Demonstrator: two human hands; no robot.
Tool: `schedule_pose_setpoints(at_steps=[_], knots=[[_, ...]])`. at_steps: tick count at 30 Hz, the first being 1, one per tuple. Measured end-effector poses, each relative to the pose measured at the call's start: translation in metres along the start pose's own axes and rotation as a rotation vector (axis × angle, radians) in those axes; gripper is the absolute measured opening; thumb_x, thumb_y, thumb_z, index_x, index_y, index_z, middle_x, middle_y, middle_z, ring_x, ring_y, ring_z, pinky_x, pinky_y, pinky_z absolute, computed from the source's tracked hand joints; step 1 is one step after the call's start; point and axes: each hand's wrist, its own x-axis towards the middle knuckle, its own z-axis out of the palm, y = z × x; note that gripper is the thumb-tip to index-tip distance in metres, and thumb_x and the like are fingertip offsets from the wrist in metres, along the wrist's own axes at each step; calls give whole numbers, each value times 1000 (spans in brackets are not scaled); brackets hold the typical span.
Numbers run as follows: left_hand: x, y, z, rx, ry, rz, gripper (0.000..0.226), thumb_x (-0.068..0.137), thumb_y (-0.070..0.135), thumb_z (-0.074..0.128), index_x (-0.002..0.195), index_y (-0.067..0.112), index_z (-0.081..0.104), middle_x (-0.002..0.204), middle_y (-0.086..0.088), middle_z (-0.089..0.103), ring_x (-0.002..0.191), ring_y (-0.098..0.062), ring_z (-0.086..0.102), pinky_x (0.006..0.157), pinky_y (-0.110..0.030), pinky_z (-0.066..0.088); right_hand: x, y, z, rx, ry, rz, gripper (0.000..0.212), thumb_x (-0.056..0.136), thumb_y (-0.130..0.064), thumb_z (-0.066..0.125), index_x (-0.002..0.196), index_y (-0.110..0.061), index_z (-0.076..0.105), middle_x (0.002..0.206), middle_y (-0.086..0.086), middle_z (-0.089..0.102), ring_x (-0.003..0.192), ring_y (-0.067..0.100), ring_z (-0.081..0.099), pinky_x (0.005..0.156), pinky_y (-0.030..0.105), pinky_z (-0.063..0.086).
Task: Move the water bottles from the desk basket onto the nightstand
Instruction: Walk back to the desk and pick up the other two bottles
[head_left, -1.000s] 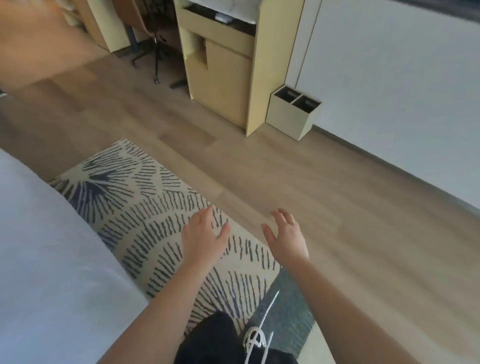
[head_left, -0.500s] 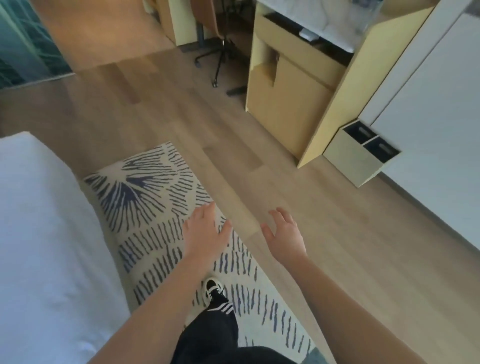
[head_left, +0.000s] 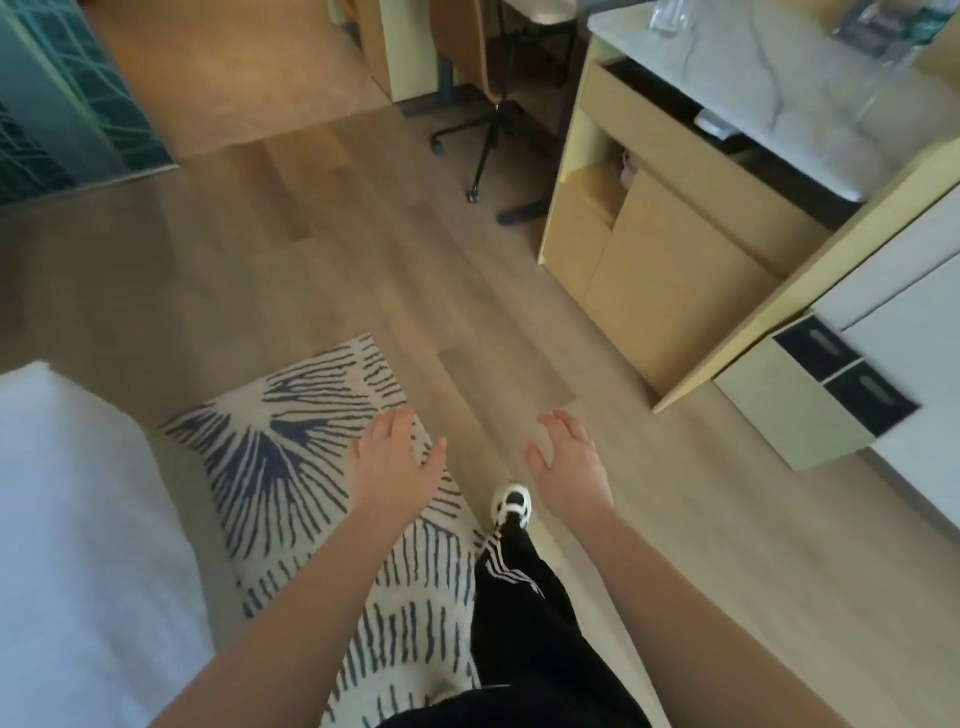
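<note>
Left hand (head_left: 390, 464) and right hand (head_left: 567, 467) empty, fingers spread, held low over rug (head_left: 291, 441) and floor (head_left: 322, 249); water bottles (head_left: 670, 15) blurred, far ahead upper right on marble-topped desk (head_left: 769, 98), well apart from both.

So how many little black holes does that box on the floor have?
2. The pale square floor box beside the light wooden cabinet has two dark openings, side by side: one nearer the cabinet, one just beyond it. None look hidden.
</note>
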Motion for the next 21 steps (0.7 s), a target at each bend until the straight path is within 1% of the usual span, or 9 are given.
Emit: schedule_pose_setpoints(at_steps=[4,8,10,13,16,21], knots=[[120,19,-5,-16,20,6,64,98,49,40,150,15,27,158,-5,27,146,-22,20,117,-47,16,119,-3,-6,21,5,-5,48,96,-39,48,138,-17,45,151,4,35,134,26,36,104,36,35],[251,50,-20,27,49,-32,65,96,53,40,147,13,33,155,-7,32,143,-24,27,116,-49,18,249,-17,-22,6,-73,-43,48,96,-38,48,139,-17,43,152,3,32,135,25,35,106,36,35],[308,67,-32,36,48,-43,67,96,54,39,147,13,31,155,-8,33,141,-25,29,115,-49,19,310,-26,-39,-16,-97,-56,48,97,-37,48,140,-16,42,154,5,30,138,25,32,108,38,33],[385,93,-56,2,102,-43,67,94,54,42,148,15,31,152,-8,37,139,-26,34,114,-47,22,396,-45,-68,-19,-62,-46,49,96,-36,47,140,-15,42,154,4,29,139,24,29,108,39,33],[451,114,-76,-41,154,-42,68,93,53,45,149,16,32,153,-7,36,140,-25,33,114,-46,22,470,-65,-92,-20,-21,-48,49,96,-38,48,140,-16,42,154,4,31,139,23,32,110,36,31],[559,132,-98,-80,159,-44,68,94,53,45,150,18,30,154,-6,35,142,-24,30,115,-44,20,579,-90,-108,-20,1,-49,51,96,-43,46,141,-21,41,154,2,32,138,22,34,109,37,31]])
